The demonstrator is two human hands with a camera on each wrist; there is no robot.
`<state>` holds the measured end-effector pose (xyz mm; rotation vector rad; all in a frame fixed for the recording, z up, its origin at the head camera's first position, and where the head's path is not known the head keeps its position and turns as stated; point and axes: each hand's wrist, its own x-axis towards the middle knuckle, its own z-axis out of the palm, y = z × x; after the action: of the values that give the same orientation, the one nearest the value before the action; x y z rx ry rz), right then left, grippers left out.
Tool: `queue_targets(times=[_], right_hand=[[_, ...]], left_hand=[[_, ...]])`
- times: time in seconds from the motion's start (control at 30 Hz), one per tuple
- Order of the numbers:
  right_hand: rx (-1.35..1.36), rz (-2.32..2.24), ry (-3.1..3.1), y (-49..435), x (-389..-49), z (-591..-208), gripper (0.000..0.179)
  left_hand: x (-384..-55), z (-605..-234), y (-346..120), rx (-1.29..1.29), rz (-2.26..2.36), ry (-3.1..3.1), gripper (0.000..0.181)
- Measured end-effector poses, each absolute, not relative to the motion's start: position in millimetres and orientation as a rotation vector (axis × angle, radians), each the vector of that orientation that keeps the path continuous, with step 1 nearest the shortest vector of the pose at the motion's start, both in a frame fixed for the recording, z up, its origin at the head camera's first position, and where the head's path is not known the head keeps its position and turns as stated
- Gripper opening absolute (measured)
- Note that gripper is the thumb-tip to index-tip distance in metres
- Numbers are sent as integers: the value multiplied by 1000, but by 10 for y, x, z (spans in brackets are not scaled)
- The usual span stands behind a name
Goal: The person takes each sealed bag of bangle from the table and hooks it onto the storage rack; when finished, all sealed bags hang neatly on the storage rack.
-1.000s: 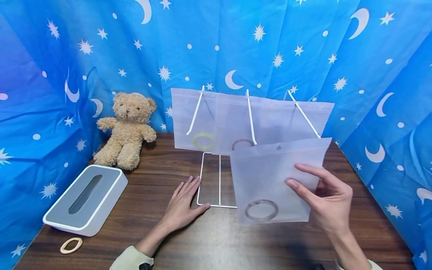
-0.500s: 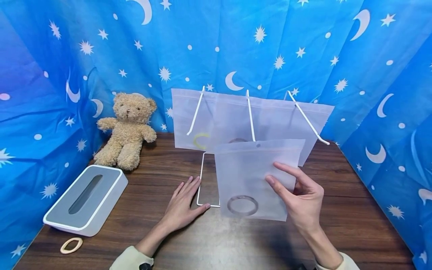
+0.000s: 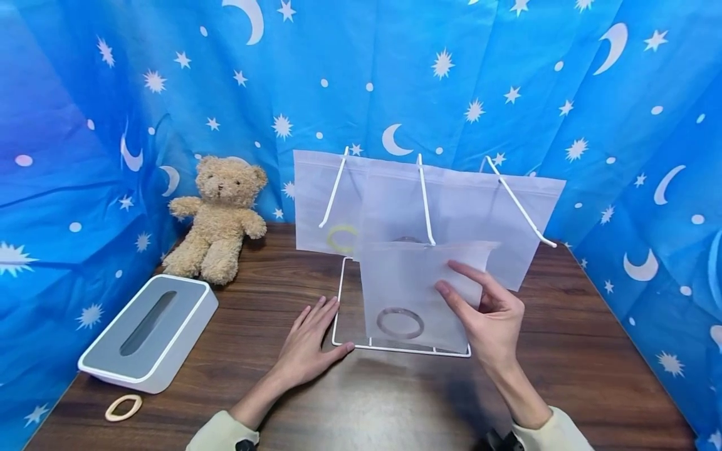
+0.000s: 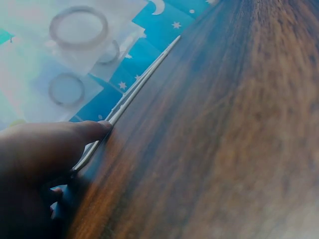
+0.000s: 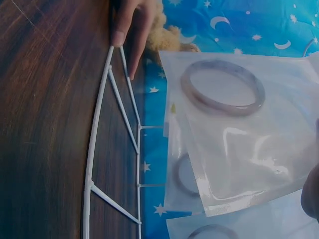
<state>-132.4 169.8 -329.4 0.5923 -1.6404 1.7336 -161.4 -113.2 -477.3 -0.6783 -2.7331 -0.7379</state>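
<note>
My right hand (image 3: 496, 319) pinches a frosted zip bag (image 3: 437, 300) by its right side, between thumb and fingers. A greyish-brown bangle (image 5: 224, 105) lies in the bottom of that bag. The bag's top edge overlaps the tip of the middle prong (image 3: 425, 200) of a white wire display rack. My left hand (image 3: 310, 338) rests flat on the table, its fingers and thumb at the left front corner of the rack's wire base (image 3: 406, 351). Similar bags hang on the rack's prongs, the left one (image 3: 313, 194) with a yellow-green bangle (image 3: 329, 241) inside.
A teddy bear (image 3: 222, 210) sits at the back left. In front of it stands a grey and white tissue box (image 3: 183, 332), with a pale wooden ring (image 3: 135, 407) near the table's front left. A blue star-and-moon curtain (image 3: 327, 50) surrounds the wooden table (image 3: 570, 369).
My right hand has carried the bag leftward and then away from me, its top now tilted toward the middle prong. The left hand has stayed on the rack base. The head view has shifted slightly.
</note>
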Motion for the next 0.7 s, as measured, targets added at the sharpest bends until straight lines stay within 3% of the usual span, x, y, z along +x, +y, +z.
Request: queue_targets(times=[0.47,0.7], right_hand=[[613,1787,-1599,1764,-1399,-3386,37],[550,1827,-1611,1771,-1689,-3488,38]], left_hand=[[-1634,-4784,-1136,-676,-729,-2717,85],[-1628,-4804,-1135,-685,-736,-2709,86]])
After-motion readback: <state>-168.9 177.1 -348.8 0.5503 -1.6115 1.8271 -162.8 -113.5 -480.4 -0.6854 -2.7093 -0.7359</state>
